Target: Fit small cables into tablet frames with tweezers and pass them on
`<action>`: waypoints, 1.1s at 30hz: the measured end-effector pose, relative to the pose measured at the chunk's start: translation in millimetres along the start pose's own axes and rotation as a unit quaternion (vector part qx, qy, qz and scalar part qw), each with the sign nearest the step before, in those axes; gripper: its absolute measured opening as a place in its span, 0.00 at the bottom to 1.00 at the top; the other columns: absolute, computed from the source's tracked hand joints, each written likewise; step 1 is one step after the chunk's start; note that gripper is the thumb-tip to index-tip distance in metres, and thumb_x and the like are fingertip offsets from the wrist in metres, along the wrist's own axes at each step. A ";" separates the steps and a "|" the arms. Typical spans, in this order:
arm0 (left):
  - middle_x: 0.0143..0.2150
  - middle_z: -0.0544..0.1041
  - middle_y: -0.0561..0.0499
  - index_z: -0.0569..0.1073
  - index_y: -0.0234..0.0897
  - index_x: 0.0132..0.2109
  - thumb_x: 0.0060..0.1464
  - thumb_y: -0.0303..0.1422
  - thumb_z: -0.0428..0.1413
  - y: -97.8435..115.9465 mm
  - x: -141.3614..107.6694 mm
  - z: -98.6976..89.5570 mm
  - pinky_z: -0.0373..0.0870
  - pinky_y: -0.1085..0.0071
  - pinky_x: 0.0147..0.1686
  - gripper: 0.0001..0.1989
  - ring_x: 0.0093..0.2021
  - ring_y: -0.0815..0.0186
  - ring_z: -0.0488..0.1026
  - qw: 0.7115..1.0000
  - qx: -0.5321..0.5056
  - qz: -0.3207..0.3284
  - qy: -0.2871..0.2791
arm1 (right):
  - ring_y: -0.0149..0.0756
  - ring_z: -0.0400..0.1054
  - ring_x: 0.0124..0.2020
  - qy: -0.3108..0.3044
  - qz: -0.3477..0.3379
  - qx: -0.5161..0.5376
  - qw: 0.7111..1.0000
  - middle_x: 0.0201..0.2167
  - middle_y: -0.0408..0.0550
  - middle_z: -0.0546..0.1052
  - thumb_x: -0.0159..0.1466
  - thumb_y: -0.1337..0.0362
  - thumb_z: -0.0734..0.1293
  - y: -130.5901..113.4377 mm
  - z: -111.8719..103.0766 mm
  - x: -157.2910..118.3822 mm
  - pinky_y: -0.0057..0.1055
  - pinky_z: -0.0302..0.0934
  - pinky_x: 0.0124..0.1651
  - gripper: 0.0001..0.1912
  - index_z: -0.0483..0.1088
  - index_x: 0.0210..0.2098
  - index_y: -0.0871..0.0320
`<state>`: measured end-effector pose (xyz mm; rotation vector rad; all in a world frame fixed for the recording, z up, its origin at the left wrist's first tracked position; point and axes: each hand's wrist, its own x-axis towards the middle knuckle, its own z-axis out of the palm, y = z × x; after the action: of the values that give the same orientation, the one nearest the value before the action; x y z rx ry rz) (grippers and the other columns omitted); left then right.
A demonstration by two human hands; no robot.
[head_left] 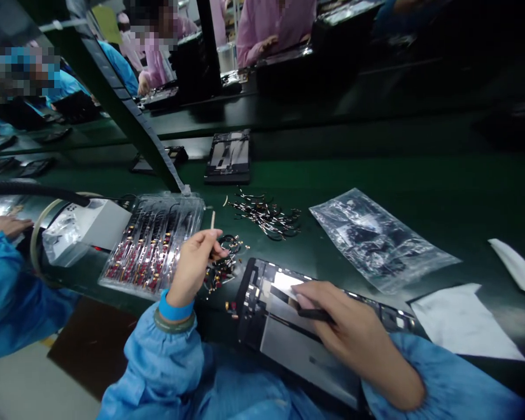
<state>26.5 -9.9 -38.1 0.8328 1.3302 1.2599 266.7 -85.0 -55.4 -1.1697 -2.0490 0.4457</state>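
Note:
My left hand (196, 259), with a blue band at the wrist, pinches a small pale strip (213, 220) that points upward. It is between a clear tray of small red and black parts (144, 251) and a loose pile of small parts (223, 271). My right hand (345, 326) is over an opened flat device (306, 350), its fingers closed round a dark slim tool (314, 314). The fingertips are at the device's upper part, near a bright white patch. A small connector (231, 308) sticks out from the device's left edge.
Beyond the device are a pile of thin black cables (266, 216), a clear plastic bag (376, 239) and white cloths (466, 321). Another opened device (228, 156) and a green post (114, 99) stand farther back. A white box (100, 224) and a co-worker's hand (6, 226) are at left.

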 end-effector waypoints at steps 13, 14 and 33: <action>0.35 0.81 0.48 0.73 0.35 0.37 0.43 0.41 0.65 -8.8 3.8 4.4 0.67 0.62 0.52 0.17 0.43 0.63 0.77 0.993 -0.109 0.036 0.011 | 0.34 0.72 0.37 0.013 0.022 0.039 0.999 0.35 0.48 0.77 0.65 0.70 0.58 6.0 4.1 9.9 0.28 0.66 0.37 0.09 0.69 0.40 0.57; 0.35 0.81 0.48 0.73 0.36 0.38 0.43 0.41 0.65 -7.2 0.7 6.5 0.68 0.61 0.51 0.17 0.41 0.63 0.77 0.993 -0.112 0.031 0.001 | 0.34 0.72 0.36 0.013 0.016 0.051 0.998 0.34 0.48 0.77 0.65 0.70 0.58 3.4 3.4 13.6 0.28 0.66 0.36 0.09 0.69 0.40 0.57; 0.55 0.74 0.50 0.79 0.39 0.41 0.46 0.37 0.64 -12.0 -14.1 40.6 0.61 0.70 0.57 0.14 0.60 0.61 0.64 0.989 -0.112 -0.068 -0.075 | 0.42 0.72 0.40 -0.077 0.047 0.097 0.991 0.38 0.51 0.78 0.59 0.74 0.64 -10.8 73.0 62.3 0.35 0.65 0.42 0.11 0.74 0.39 0.57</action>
<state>70.4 -16.9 -41.2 0.6543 1.0835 1.1894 186.4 -34.0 -72.3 -1.1471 -2.0322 0.7863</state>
